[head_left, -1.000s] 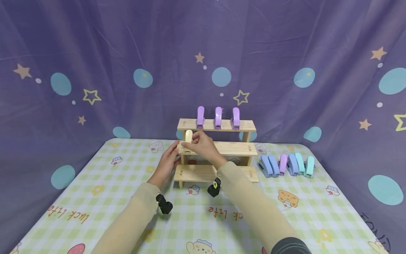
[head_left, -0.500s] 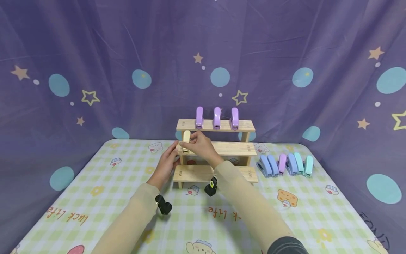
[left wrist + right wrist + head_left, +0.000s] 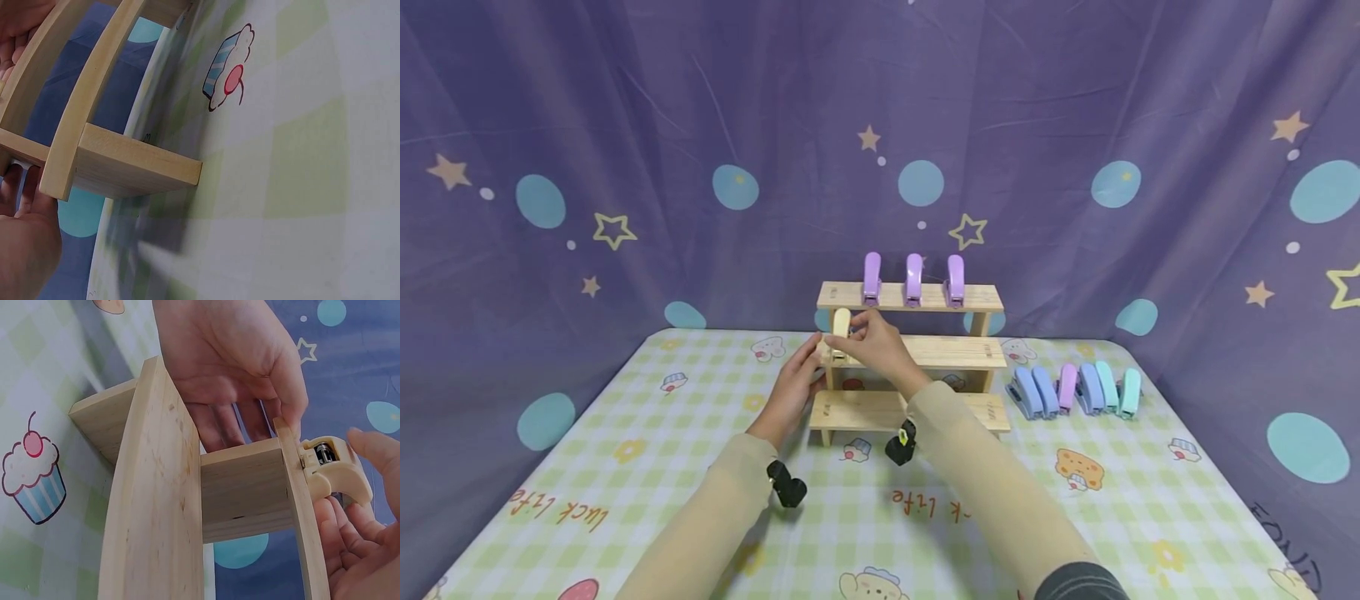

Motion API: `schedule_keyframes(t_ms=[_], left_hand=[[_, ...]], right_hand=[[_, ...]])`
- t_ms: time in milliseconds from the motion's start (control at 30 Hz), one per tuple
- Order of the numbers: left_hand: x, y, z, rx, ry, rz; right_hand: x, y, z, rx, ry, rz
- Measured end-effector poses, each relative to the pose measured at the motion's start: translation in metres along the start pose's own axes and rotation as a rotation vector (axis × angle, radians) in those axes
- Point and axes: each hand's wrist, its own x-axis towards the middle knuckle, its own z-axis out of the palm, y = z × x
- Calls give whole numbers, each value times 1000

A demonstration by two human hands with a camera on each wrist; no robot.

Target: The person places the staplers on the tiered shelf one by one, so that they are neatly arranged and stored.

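Observation:
A cream mini stapler [image 3: 842,320] stands at the left end of the middle shelf [image 3: 957,352] of a three-tier wooden rack [image 3: 865,410]. My right hand [image 3: 882,347] pinches it between thumb and fingers. The right wrist view shows the cream stapler's [image 3: 340,472] metal mechanism facing the camera, its base against the shelf board. My left hand [image 3: 792,387] holds the rack's left end; seen from the right wrist, this hand [image 3: 231,356] has one digit at the shelf's end and other fingers partly hidden behind the upright support [image 3: 247,487].
Three purple staplers [image 3: 913,279] stand along the top shelf [image 3: 985,296]. Right of the rack, a row of blue [image 3: 1027,393], pink-purple [image 3: 1067,388] and mint staplers [image 3: 1129,393] sits on the checkered tablecloth [image 3: 700,467]. A purple curtain [image 3: 820,108] hangs behind.
My right hand has shifted the cream stapler slightly left, closer to the shelf's end, and then stays still. The left hand keeps its place on the rack.

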Motion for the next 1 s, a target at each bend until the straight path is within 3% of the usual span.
schedule_keyframes(t_ms=[600, 1000], left_hand=[[0, -2, 0, -8, 17, -5], [0, -2, 1, -3, 22, 13]], right_hand=[[-18, 0, -27, -19, -122, -21], [-28, 4, -50, -46, -136, -53]])
